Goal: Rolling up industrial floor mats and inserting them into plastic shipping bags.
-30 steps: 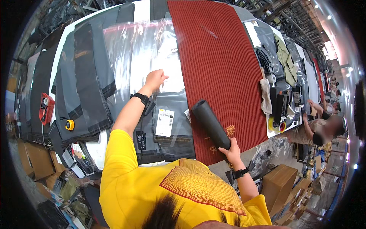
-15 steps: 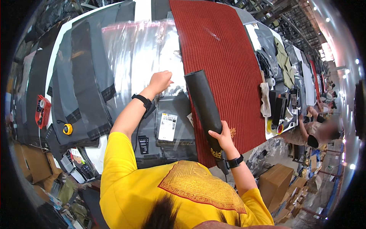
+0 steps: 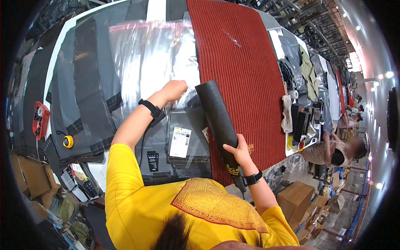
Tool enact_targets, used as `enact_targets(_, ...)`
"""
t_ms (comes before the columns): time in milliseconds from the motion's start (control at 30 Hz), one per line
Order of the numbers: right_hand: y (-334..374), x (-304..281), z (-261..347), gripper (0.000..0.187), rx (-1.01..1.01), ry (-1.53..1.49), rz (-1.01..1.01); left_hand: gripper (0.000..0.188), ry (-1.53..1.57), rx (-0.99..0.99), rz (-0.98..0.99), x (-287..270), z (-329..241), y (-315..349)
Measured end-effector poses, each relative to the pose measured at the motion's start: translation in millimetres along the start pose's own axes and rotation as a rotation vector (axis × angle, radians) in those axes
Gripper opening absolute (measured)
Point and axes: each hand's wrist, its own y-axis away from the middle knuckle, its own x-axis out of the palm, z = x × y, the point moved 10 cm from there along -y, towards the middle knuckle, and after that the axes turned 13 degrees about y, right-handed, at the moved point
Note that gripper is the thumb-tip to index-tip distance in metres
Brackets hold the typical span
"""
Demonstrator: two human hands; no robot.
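Observation:
My right hand [image 3: 238, 151] is wrapped around a long black tube-shaped tool [image 3: 216, 116], which has a gold crown mark and a cord at its lower end. The tool lies slanted over the left edge of a dark red ribbed fabric [image 3: 246, 83], its wide end pointing away from me. Just left of that end, my left hand [image 3: 176, 89] is closed in a fist above a clear plastic bag [image 3: 146, 62]; whatever its fingers hold, if anything, is hidden. Below this hand lies a folded dark packet with a white label [image 3: 180, 141].
Dark grey fabric pieces [image 3: 87, 79] cover the table's left side, with a yellow tape measure [image 3: 68, 141] and a red basket [image 3: 41, 121]. Black tags [image 3: 153, 161] lie near me. Further right are a white cloth [image 3: 286, 113], cardboard boxes [image 3: 295, 196] and another person [image 3: 327, 151].
The tool's wide end has shifted slightly left, with my right hand still around it. My left hand stays closed in nearly the same spot. The view has turned a little.

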Motion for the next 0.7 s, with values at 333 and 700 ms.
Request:
enact_targets(333,-0.6,-2.7,13.2,0.065,-0.056,0.133,0.001,0.034,-0.057,0.063,-0.118,-6.2,-4.2,-4.2)
enact_targets(700,-36.1,3.7,50.8,0.064,0.092,0.687,0.208,0.014,0.914,-0.376,-0.23,-93.7,79.8,-25.1)
